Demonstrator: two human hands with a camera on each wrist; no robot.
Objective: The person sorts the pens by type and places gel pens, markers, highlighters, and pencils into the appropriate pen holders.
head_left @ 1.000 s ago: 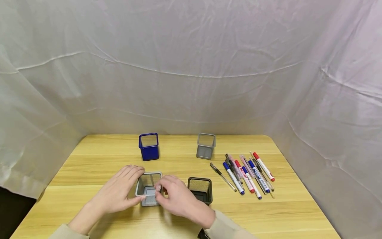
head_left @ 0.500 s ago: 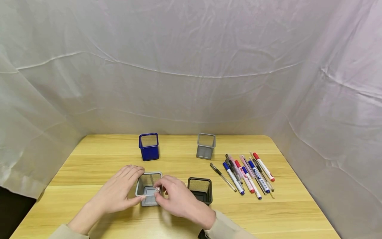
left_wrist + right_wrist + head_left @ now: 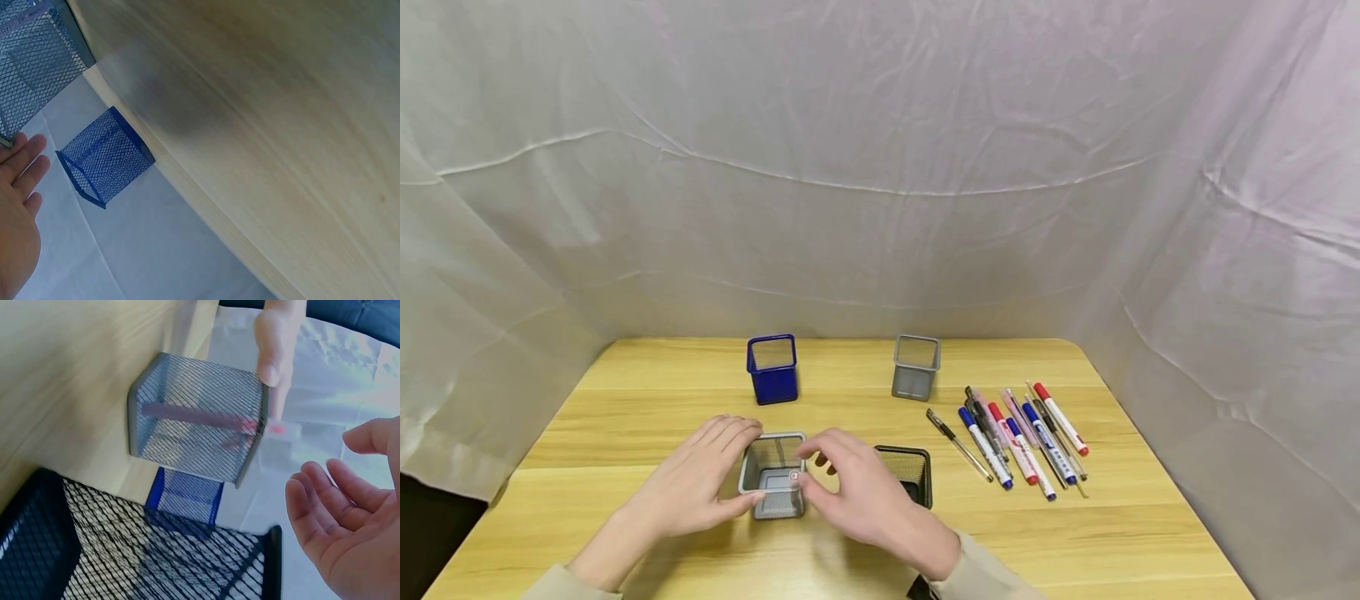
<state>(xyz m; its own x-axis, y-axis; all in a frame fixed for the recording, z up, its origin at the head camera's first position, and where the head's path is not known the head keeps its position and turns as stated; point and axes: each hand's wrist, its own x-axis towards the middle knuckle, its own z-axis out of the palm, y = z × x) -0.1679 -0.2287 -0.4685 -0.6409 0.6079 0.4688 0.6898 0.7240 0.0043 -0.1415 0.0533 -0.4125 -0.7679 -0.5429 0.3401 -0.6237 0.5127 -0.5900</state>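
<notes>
A silver mesh pen holder (image 3: 778, 502) stands upright near the front of the table. My left hand (image 3: 696, 483) holds it at the rim, fingertips at the far left corner and thumb at the near side. In the left wrist view, those fingers (image 3: 28, 165) reach the holder's edge. A pen (image 3: 194, 415) with a reddish top shows through the mesh in the right wrist view, its tip above the rim. My right hand (image 3: 865, 492) is beside the holder with thumb and fingers spread apart, holding nothing. In its wrist view a gap separates the hand (image 3: 350, 519) from the pen.
A black mesh holder (image 3: 917, 467) stands right behind my right forearm. Farther back are a blue holder (image 3: 775, 386) and a grey holder (image 3: 914, 383). Several markers (image 3: 1024, 454) and pens lie at the right, with one black-capped pen (image 3: 958, 444) slightly apart.
My right thumb and fingers have parted and released the pen, which now stands in the silver holder. The right hand has shifted slightly right; the left hand keeps its place.
</notes>
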